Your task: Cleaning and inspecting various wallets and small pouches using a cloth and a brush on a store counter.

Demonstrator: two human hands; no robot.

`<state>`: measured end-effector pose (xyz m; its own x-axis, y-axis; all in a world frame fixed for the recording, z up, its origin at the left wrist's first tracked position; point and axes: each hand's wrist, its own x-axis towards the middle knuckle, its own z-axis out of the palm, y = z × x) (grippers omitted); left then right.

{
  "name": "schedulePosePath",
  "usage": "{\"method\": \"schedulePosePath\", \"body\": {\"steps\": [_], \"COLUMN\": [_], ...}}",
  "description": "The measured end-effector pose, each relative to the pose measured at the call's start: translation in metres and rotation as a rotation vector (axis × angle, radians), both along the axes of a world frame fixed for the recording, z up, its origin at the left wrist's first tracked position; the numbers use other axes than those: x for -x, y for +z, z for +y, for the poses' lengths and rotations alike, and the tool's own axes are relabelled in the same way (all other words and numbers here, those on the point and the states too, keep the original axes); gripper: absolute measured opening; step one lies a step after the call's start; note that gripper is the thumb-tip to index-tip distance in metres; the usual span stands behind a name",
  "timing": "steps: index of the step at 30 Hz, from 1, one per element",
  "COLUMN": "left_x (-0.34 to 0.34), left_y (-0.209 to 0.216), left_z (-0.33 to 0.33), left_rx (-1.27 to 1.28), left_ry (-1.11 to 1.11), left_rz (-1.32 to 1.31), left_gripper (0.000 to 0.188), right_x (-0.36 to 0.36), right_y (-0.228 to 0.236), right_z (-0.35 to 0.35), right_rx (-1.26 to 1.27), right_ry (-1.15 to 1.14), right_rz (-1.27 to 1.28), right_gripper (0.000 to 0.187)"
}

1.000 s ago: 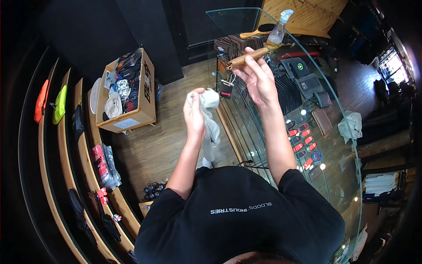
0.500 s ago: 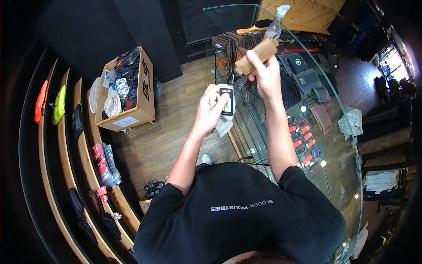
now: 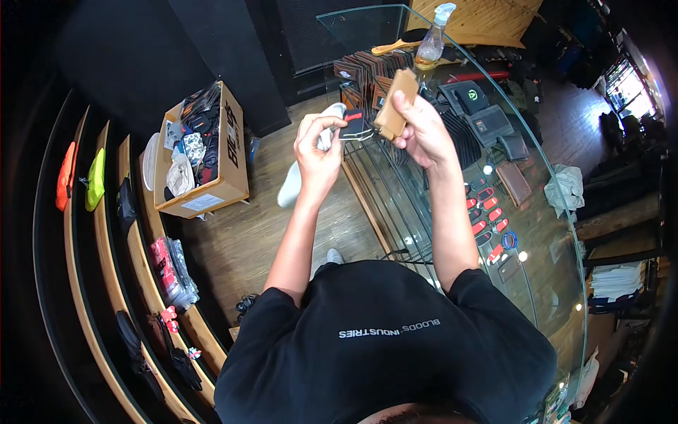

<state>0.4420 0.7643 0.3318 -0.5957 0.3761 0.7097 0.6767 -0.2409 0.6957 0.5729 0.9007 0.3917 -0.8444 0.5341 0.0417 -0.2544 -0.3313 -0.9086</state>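
One glass counter (image 3: 551, 311) is seen at the right, its long outer edge curved by the lens. Beyond its left edge, on the floor, a cardboard box (image 3: 236, 159) is filled with folded goods. Both hands are held up around the counter's left edge, toward its far end. By the left hand (image 3: 318, 155) a grey cloth (image 3: 289, 187) is gripped, bunched against the fingers, with a loose end hung below the wrist. Near the counter's far right corner a clear spray bottle (image 3: 429, 49) is placed, with a wooden-handled brush (image 3: 395, 46) just to its left. In the right hand (image 3: 427, 131) a tan leather piece (image 3: 397, 106) is pinched, its near face pressed by the thumb and its back covered by the other fingers; its upper end is left projecting past the thumb tip. At the left fingertips a dark tag (image 3: 353, 117) with a red band is seen, pointed toward the leather piece but apart from it. The left thumb and forefinger are curled close together; whether the tag is pinched or only touched cannot be told.
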Motion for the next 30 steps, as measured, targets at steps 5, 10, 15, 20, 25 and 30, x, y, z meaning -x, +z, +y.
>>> {"method": "schedulePosePath", "body": {"steps": [5, 10, 15, 20, 25, 30], "left_x": [0.001, 0.008, 0.015, 0.013, -0.002, -0.006], "left_y": [0.012, 0.016, 0.008, 0.004, -0.009, -0.006], "left_z": [0.018, 0.022, 0.021, 0.022, 0.027, 0.024], "left_rx": [-0.065, -0.021, 0.033, 0.043, -0.003, 0.017], "left_ry": [-0.068, -0.092, 0.167, 0.149, -0.007, -0.419], "left_rz": [-0.006, 0.115, 0.484, 0.555, 0.196, -0.535], "left_gripper": [0.02, 0.038, 0.044, 0.036, 0.036, 0.028], "right_x": [0.005, 0.007, 0.009, 0.017, 0.024, 0.024], "right_y": [-0.012, -0.015, -0.017, -0.025, -0.028, -0.038], "right_z": [-0.005, -0.008, -0.007, -0.009, -0.015, -0.013], "right_rx": [-0.128, -0.245, -0.187, -0.067, -0.147, -0.173], "right_ry": [0.102, 0.036, 0.035, 0.031, -0.129, -0.273], "right_rz": [-0.028, -0.056, -0.119, -0.054, 0.007, 0.08], "right_gripper": [0.033, 0.036, 0.037, 0.034, 0.039, 0.045]}}
